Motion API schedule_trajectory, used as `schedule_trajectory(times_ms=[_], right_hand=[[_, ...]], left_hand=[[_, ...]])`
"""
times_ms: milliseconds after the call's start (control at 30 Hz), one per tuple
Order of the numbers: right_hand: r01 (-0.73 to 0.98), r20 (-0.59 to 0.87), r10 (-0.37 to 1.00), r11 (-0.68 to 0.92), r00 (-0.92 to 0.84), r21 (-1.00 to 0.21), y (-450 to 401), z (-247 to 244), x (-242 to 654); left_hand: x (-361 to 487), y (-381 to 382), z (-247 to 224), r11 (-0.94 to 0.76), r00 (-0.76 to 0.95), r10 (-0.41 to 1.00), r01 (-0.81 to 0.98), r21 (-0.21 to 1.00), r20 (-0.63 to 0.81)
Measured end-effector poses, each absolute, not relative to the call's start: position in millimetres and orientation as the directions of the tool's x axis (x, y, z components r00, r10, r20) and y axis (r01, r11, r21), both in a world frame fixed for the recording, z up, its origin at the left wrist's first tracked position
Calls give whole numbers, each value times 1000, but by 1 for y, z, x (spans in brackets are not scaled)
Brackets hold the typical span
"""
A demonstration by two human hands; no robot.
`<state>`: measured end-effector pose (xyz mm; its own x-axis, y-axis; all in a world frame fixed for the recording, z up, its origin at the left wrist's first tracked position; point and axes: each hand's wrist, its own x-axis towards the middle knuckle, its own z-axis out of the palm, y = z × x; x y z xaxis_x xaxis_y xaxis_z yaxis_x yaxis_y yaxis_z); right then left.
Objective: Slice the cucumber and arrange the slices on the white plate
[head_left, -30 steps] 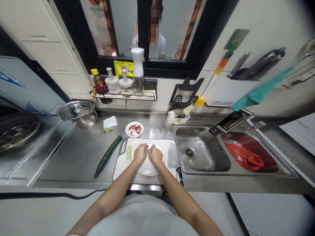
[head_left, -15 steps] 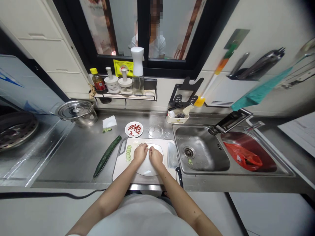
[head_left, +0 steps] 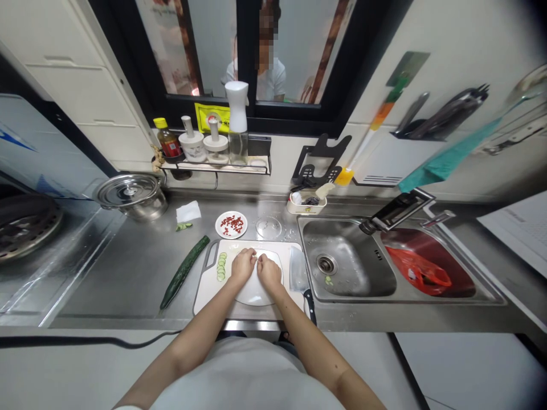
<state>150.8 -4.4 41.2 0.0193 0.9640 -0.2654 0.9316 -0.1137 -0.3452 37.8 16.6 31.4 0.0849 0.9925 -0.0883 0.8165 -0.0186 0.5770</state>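
Observation:
Over a white plate (head_left: 255, 295) on the cutting board (head_left: 205, 296), my left hand (head_left: 243, 265) and my right hand (head_left: 269, 270) are close together, fingers closed and pinched near each other. Something small and pale shows between the fingertips, too small to name. Left of my left hand lies a row of cucumber slices (head_left: 221, 266). A cleaver (head_left: 298, 270) rests along the board's right side, its black handle toward me. The whole cucumber (head_left: 184, 273) lies on the counter left of the board. Behind the board stands a small plate (head_left: 219, 226) with red pieces.
A lidded pot (head_left: 149, 205) stands back left. Beside it are a white paper (head_left: 188, 212) and cucumber scraps (head_left: 183, 226). On the right are a double sink (head_left: 350, 273) with a faucet (head_left: 397, 210) and a red bag (head_left: 423, 273). Bottles stand on the shelf (head_left: 213, 166).
The whole view has shifted slightly. Both hands keep nearly the same place over the plate, with fingers still pinched.

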Motion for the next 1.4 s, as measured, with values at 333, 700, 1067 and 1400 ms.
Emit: schedule_trajectory(times_ms=[333, 700, 1067, 1400], right_hand=[[939, -271, 962, -103, 11, -329, -5, 40, 150], [935, -257, 966, -97, 6, -340, -7, 39, 151], [909, -223, 975, -108, 16, -403, -9, 38, 159], [930, -216, 976, -68, -13, -361, -11, 39, 156]], left_hand=[[39, 17, 31, -5, 75, 992, 832, 555, -104], [39, 17, 25, -7, 72, 992, 843, 538, -101], [37, 17, 25, -13, 68, 995, 810, 586, -73], [39, 16, 24, -21, 72, 995, 817, 577, -66]])
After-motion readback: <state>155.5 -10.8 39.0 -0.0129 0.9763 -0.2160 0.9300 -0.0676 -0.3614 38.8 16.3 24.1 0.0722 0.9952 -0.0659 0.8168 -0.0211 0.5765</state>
